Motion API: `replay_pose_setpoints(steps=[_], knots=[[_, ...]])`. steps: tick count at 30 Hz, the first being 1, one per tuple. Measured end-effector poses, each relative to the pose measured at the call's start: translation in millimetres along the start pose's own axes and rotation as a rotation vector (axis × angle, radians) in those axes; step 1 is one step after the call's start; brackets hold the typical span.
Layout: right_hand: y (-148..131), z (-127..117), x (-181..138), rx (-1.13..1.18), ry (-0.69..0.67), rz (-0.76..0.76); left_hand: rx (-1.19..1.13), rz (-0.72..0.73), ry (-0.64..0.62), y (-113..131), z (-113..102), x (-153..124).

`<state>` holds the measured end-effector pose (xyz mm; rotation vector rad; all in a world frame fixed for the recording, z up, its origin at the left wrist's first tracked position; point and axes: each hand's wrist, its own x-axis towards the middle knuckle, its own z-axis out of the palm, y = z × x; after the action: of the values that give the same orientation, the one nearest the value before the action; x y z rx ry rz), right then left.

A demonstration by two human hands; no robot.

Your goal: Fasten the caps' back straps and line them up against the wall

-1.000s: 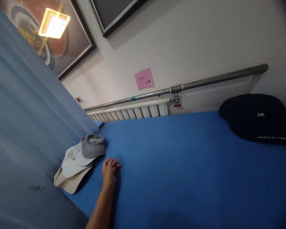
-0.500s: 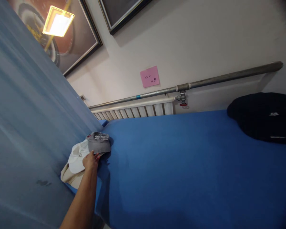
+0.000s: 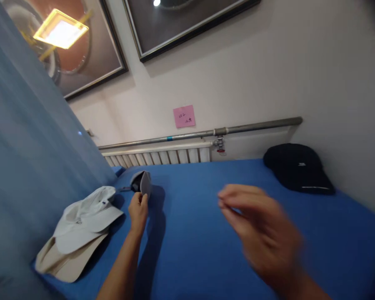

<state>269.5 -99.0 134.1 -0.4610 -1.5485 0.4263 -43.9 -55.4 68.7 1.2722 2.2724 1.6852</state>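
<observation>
grey cap (image 3: 143, 182), white cap (image 3: 87, 214), blue sheet (image 3: 206, 233)

Lived-in indoor room, looks like a home, no workshop gear. Framed pictures (image 3: 187, 25) on a plain wall, radiator (image 3: 158, 157) under a heating pipe (image 3: 253, 126), blue curtain (image 3: 25, 146) on the left. Blue-sheeted surface (image 3: 206, 233), bed or table, can't tell. Pink sticky note (image 3: 184, 116) on the wall.

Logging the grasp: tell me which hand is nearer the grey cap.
Left. The left hand grips the grey cap at its edge; the right hand, blurred, is in the air off to the cap's right, not touching it.
</observation>
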Motion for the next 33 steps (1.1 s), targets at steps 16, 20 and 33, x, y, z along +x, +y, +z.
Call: replay_pose_setpoints(steps=[16, 20, 33], knots=[[167.9, -56.2, -42.2, 0.021, 0.449, 1.091, -0.15, 0.631, -0.648, -16.2, 81.3, -67.8], [175.7, -60.1, -35.2, -0.035, 0.417, 1.112, -0.193, 0.336, -0.608, -31.2, 87.0, -50.8], [112.6, 5.7, -60.3, 0.053, -0.076, 1.346, -0.639, -0.368, -0.463, -9.0, 72.8, -51.5]])
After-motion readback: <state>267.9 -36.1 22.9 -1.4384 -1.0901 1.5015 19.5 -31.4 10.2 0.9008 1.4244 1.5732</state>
